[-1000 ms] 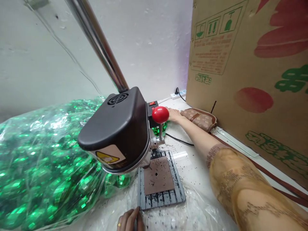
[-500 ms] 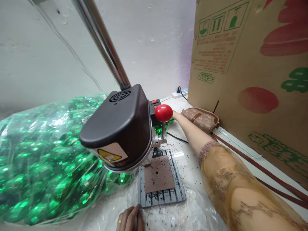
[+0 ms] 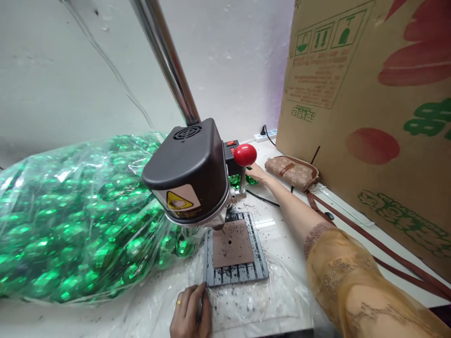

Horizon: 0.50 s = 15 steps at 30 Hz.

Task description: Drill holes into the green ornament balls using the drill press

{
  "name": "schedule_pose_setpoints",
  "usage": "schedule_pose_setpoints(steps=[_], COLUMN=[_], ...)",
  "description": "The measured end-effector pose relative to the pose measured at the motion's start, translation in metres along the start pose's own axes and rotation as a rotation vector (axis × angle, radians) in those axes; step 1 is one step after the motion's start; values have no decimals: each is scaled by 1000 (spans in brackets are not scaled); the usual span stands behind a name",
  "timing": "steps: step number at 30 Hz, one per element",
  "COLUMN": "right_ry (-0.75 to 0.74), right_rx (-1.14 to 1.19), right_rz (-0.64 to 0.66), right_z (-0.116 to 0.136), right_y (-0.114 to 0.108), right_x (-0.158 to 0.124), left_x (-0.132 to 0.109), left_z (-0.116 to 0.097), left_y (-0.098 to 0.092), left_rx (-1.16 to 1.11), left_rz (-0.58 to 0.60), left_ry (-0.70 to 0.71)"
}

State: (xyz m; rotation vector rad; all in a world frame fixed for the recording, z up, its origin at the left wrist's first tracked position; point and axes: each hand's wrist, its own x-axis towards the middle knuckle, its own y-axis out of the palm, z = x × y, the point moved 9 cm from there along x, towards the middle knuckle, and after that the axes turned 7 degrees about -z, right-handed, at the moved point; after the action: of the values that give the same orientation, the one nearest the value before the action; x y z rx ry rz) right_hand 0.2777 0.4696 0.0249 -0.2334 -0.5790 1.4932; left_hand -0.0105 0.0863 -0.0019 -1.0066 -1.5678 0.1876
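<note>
A small bench drill press (image 3: 190, 173) with a black motor cover stands on a slotted grey base plate (image 3: 235, 274) that carries a brown pad with a hole. My left hand (image 3: 190, 312), a ring on one finger, rests on the plastic sheet at the plate's front left corner, fingers pressed together around something I cannot make out. My right hand (image 3: 258, 172) reaches past the red lever knob (image 3: 245, 154) to a few green faceted pieces (image 3: 251, 180) behind the drill. Its fingertips are hidden by the lever.
A big clear bag of green faceted pieces (image 3: 77, 220) fills the left of the table. A brown patterned purse (image 3: 292, 171) with a long strap lies before a tall cardboard box (image 3: 369, 108) on the right. A power strip (image 3: 266, 136) and black debris are nearby.
My right hand has come down from beside the red-switched box to the green pieces behind the drill. The view has shifted. My left hand has stayed at the plate's corner.
</note>
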Motion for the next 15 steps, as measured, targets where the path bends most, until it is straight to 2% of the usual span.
schedule_pose_setpoints(steps=[4,8,15], right_ry=[20,74,210], right_rx=[-83,-171,-277], right_rz=[-27,-100,-383], right_z=[-9,-16,-8], right_y=[-16,-28,-40], right_x=[-22,-49,-116], left_x=[4,8,14], left_z=[-7,-11,-16], left_y=[-1,0,-1], left_rx=[34,52,72], left_rz=[14,29,8], left_ry=[66,1,21])
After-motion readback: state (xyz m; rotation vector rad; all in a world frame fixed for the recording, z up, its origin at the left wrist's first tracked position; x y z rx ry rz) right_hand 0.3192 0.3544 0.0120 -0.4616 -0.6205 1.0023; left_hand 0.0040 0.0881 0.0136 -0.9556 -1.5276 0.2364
